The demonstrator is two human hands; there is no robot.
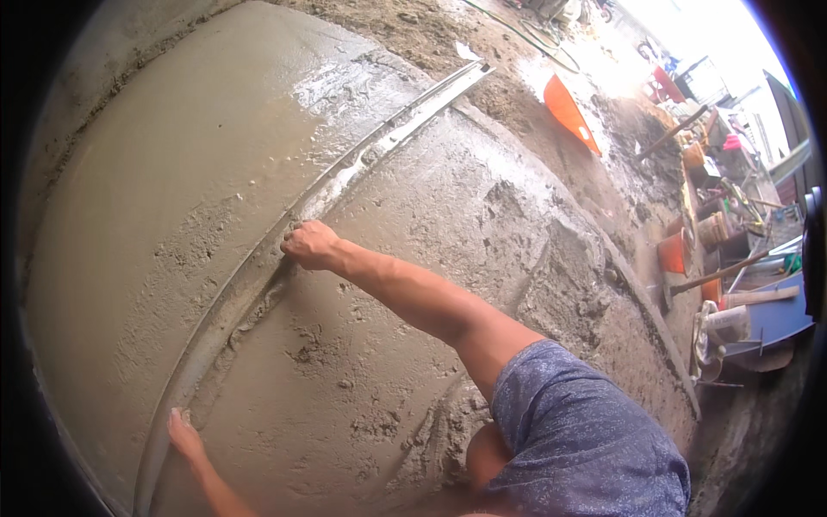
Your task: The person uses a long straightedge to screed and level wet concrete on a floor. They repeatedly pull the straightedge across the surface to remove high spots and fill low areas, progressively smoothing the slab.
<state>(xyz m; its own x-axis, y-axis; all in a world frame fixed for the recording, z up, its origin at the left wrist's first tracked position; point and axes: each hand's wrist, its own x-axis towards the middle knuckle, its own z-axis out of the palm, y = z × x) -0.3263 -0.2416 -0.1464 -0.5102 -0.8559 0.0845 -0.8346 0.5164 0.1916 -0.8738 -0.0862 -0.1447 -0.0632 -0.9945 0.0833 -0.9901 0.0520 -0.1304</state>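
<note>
A long metal screed bar [346, 175], smeared with wet mortar, lies across a slab of fresh grey concrete [164, 181]. My right hand [310, 245] is closed on the bar about its middle, knuckles up. Nearer to me, at the lower left, my left hand [184, 432] grips the bar's near part, with its fingers partly hidden. On the far left side of the bar the concrete looks smooth, with a few rough patches and a wet shine toward the top. On my side it is rougher, with lumps and ridges.
A raised edge [642, 302] bounds the slab on the right. Beyond it lie an orange curved plastic piece [570, 116], an orange bucket [674, 253], a white bucket [729, 323], a blue tray-like thing [780, 314] and long-handled tools. Bare soil [413, 30] borders the far end.
</note>
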